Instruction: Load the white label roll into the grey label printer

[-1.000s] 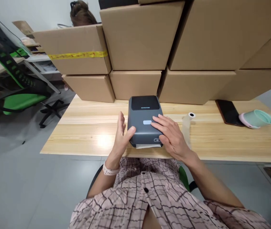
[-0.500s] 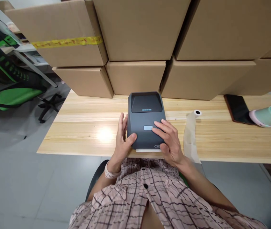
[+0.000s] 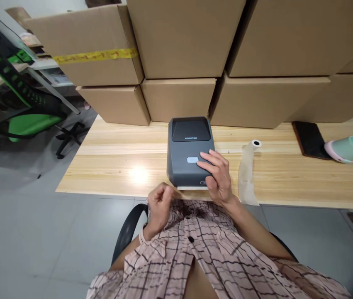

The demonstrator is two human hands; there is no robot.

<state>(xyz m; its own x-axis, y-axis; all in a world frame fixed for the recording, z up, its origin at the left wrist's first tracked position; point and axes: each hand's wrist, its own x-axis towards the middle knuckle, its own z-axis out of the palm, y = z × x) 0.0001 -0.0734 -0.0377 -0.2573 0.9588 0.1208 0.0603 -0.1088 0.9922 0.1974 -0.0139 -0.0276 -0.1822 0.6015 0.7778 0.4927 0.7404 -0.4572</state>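
A dark grey label printer (image 3: 184, 170) stands near the table's front edge, its light button facing up. From its front slot a narrow edge of white paper (image 3: 191, 188) sticks out. My right hand (image 3: 220, 176) lies on the printer's right front, fingers stretched over the top beside the button and thumb near the front corner. Just off the printer's left front corner, my left hand (image 3: 160, 203) is curled closed near the paper's left end. Whatever its fingers pinch, if anything, is hidden.
Right of the printer lies a small roll (image 3: 256, 143) with a translucent strip (image 3: 247, 178) unrolled toward the table edge. A dark phone (image 3: 311, 140) and a mint cup (image 3: 349, 148) lie farther right. Stacked cardboard boxes (image 3: 179, 99) line the back. A green chair (image 3: 35, 124) stands left.
My left hand has left the printer's left side, moved down toward me to the front edge, and curled closed. My right hand keeps its place on the printer. The view has shifted slightly.
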